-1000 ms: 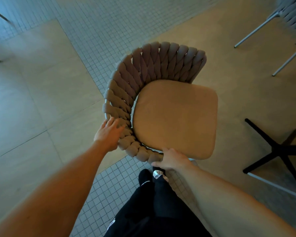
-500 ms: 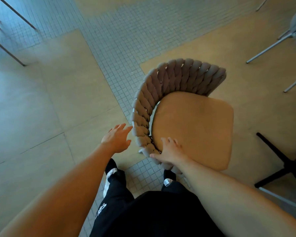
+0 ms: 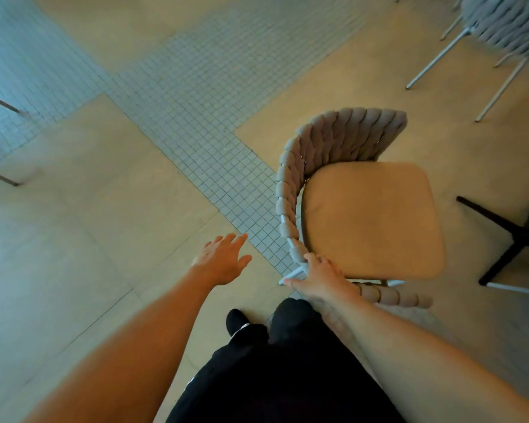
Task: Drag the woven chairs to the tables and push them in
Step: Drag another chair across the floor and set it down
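Single head cam, wide-angle, steeply down over floor (image 3: pixel 110 227) from standing height, arms in near foreground.

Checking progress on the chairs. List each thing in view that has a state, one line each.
woven chair: tilted, held at its rim, not at a table.
tan seat cushion: in place on the chair.
right hand: gripping the chair's rim.
left hand: open, off the chair, fingers spread.
second woven chair: standing on its legs, untouched.
black table base: standing on the floor.

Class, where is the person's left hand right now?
In the head view, the left hand hovers open over the floor, lower centre, left of the woven chair and not touching it.
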